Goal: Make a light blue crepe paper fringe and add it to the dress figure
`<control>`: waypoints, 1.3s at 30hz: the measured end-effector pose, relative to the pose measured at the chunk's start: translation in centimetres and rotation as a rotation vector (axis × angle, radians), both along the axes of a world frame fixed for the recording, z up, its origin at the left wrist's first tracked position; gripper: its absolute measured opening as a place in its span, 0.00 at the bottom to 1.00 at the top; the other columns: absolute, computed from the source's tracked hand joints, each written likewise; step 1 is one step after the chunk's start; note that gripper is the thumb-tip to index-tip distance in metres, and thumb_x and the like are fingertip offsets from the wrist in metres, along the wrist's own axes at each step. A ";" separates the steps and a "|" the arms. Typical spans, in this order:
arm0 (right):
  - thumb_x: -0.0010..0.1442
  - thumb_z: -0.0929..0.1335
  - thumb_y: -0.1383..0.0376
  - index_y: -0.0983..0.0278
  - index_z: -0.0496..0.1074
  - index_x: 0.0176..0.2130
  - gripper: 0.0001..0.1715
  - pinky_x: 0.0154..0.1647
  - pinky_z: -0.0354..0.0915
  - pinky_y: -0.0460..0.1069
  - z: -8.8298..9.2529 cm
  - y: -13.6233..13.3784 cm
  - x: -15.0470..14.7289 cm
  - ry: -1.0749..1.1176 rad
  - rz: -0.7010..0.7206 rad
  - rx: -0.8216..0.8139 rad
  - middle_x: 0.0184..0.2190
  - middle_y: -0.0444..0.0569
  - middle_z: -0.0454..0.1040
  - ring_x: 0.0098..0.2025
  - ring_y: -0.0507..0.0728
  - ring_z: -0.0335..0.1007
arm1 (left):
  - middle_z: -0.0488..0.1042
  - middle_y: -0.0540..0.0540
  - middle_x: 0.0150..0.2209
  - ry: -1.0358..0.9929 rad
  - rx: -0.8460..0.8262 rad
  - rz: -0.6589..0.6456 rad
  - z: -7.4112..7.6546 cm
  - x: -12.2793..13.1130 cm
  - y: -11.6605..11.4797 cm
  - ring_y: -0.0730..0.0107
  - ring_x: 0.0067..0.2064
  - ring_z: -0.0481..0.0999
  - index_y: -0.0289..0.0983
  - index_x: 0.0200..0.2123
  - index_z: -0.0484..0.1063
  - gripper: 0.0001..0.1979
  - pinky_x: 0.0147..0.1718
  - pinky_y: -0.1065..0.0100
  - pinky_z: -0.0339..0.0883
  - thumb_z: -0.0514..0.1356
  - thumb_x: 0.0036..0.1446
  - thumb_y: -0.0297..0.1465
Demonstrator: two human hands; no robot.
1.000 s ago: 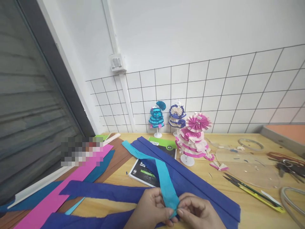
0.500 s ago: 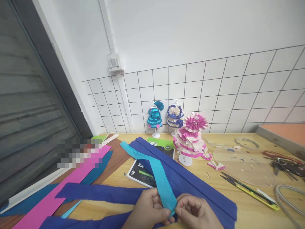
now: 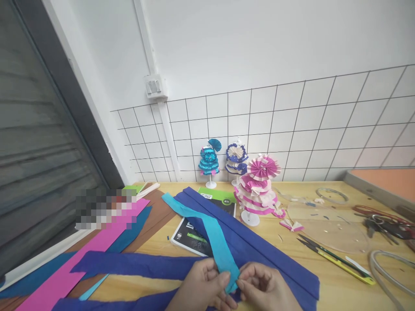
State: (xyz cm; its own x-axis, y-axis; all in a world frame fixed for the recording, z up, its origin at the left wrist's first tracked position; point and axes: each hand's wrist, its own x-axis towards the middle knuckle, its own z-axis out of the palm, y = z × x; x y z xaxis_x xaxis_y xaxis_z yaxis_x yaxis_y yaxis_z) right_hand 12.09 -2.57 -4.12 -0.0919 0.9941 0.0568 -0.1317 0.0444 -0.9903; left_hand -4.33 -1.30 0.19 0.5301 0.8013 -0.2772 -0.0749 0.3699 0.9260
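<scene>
A long turquoise crepe paper strip (image 3: pixel 214 235) runs from the back of the table down to my hands. My left hand (image 3: pixel 205 283) pinches its near end, with the thumb lying on top of the paper. Close by on the right, my right hand (image 3: pixel 264 283) is closed at the strip's edge, thumb and forefinger pressed together there. Under the hands and strip lie dark blue paper strips (image 3: pixel 259 248); another dark blue strip (image 3: pixel 136 264) stretches away to the left. What lies beneath my fingers is partly hidden.
Three ruffled paper dresses on white stands, one pink and white (image 3: pixel 257 190), are at the back. Yellow-handled snips (image 3: pixel 340 261) and a coiled clear tube (image 3: pixel 389 263) lie right. A dark booklet (image 3: pixel 191 235), a pink sheet (image 3: pixel 84 259) and a brown sheet (image 3: pixel 155 211) are left.
My left thumb has moved up a little along the turquoise strip, away from its end. My right hand stays at the strip's edge. The view has shifted slightly.
</scene>
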 end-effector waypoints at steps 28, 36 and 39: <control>0.46 0.73 0.62 0.66 0.69 0.20 0.12 0.24 0.64 0.45 0.8 -0.1 -0.1 0.076 0.077 -0.024 0.18 0.44 0.72 0.21 0.52 0.69 | 0.74 0.47 0.24 0.176 0.009 0.036 -0.1 0.6 -0.2 0.76 0.20 0.73 0.31 0.30 0.72 0.21 0.17 0.78 0.58 0.66 0.36 0.42; 0.48 0.72 0.62 0.66 0.69 0.21 0.12 0.25 0.64 0.46 0.3 -0.1 0.0 0.089 0.089 -0.001 0.19 0.44 0.72 0.22 0.52 0.69 | 0.75 0.47 0.23 0.166 -0.002 0.057 -0.4 0.5 -0.1 0.75 0.20 0.74 0.31 0.28 0.72 0.17 0.17 0.77 0.60 0.67 0.36 0.38; 0.48 0.72 0.61 0.65 0.69 0.21 0.12 0.24 0.63 0.46 0.1 0.0 0.1 0.075 0.074 0.000 0.18 0.44 0.72 0.22 0.52 0.69 | 0.75 0.48 0.23 0.179 -0.003 0.047 -0.7 0.5 0.0 0.76 0.19 0.73 0.31 0.27 0.71 0.18 0.16 0.77 0.59 0.67 0.36 0.39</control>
State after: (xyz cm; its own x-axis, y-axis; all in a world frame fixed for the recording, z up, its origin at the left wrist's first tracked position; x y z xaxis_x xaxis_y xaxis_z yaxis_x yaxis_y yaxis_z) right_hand 12.15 -2.58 -4.02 -0.1609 0.9848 0.0660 -0.2080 0.0316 -0.9776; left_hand -3.81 -1.26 -0.52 0.4341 0.8230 -0.3665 0.0736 0.3730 0.9249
